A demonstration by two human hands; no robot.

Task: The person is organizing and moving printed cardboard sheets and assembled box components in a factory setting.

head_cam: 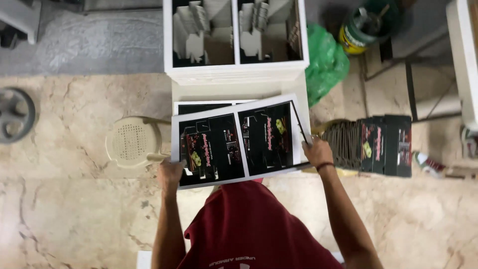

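Observation:
I hold a large white sheet [238, 142] printed with two black box layouts, tilted slightly. My left hand [170, 173] grips its lower left corner and my right hand [317, 152] grips its right edge. Under it lies a stack of similar printed sheets [199, 106] on a pale table [226, 92]. Further back a stack of white sheets [234, 69] with two cut-out windows shows loose white card pieces inside.
A row of folded black printed cartons [371, 144] lies to the right. A cream plastic stool [133, 142] stands left. A green plastic bag [323, 62] and a round tin [359, 30] sit beyond; a grey wheel [15, 114] is far left on the marble floor.

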